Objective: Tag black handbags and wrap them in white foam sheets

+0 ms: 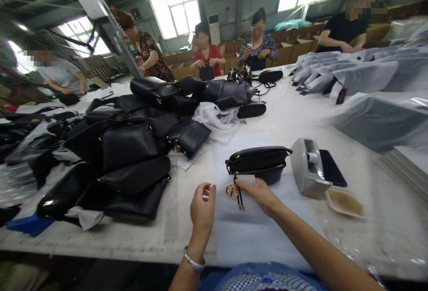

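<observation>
A small black bag (259,159) with gold zips stands on a white sheet (267,237) in front of me. From its left side hang a round gold charm (232,190) and black cords with metal tips. My right hand (256,190) pinches a small white tag (245,179) at the bag's lower front, beside the charm. My left hand (203,206) is raised left of the charm, its fingers curled with gaps between them, holding nothing and touching nothing; a bracelet (194,260) circles that wrist.
Black bags (129,144) are piled on the left. Right of the small bag are a grey tape dispenser (306,166), a dark phone (332,167) and a shallow dish (346,202). Wrapped bags (381,117) lie far right. Several people stand behind the table.
</observation>
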A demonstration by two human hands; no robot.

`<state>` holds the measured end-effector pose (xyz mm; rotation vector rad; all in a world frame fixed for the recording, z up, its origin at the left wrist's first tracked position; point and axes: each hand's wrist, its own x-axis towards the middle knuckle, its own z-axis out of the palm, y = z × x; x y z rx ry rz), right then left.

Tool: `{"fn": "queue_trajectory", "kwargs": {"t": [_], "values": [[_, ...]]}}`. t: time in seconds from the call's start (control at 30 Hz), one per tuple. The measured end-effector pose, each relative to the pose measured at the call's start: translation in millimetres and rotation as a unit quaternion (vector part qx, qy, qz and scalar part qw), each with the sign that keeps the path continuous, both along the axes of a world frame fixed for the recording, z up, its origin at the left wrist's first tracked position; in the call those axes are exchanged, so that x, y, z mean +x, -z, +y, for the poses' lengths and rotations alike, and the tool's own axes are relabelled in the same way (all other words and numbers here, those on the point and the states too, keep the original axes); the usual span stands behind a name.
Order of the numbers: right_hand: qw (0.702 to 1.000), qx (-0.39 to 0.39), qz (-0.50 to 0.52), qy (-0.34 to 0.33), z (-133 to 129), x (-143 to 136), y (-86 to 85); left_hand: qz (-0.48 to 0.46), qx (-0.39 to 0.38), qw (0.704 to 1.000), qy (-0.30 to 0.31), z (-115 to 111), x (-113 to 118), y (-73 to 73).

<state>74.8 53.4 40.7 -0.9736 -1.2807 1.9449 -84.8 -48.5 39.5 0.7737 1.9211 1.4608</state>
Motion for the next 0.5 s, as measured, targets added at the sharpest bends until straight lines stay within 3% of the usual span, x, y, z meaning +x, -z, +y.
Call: {"fn": "queue_trajectory", "kwargs": {"t": [0.03,0.1,0.2,0.23,0.4,0.5], "values": [[1.000,-0.003,0.008,-0.007,-0.5,0.5,-0.1,-0.022,-0.002,1.000,-0.002,1.0,-2.4,-0.1],[1.000,-0.005,0.015,-0.013,-1.2,1.2,1.7,-0.127,-0.015,0.989,0.078,5.1,-1.4,0.0],[1.000,0.010,-0.012,0.001,0.0,1.3,7.3,-0.280,-0.012,0.939,0.199,12.6,10.4,1.5],[0.999,0.031,-0.035,0.008,0.8,1.3,9.1,-0.291,-0.006,0.935,0.203,14.5,15.0,2.4],[0.973,0.176,-0.146,0.042,2.4,9.6,10.6,-0.201,0.008,0.971,0.130,17.5,25.6,6.9],[0.996,0.065,-0.056,-0.015,0.1,20.9,7.6,-0.171,0.009,0.978,0.121,16.6,23.0,8.7]]}}
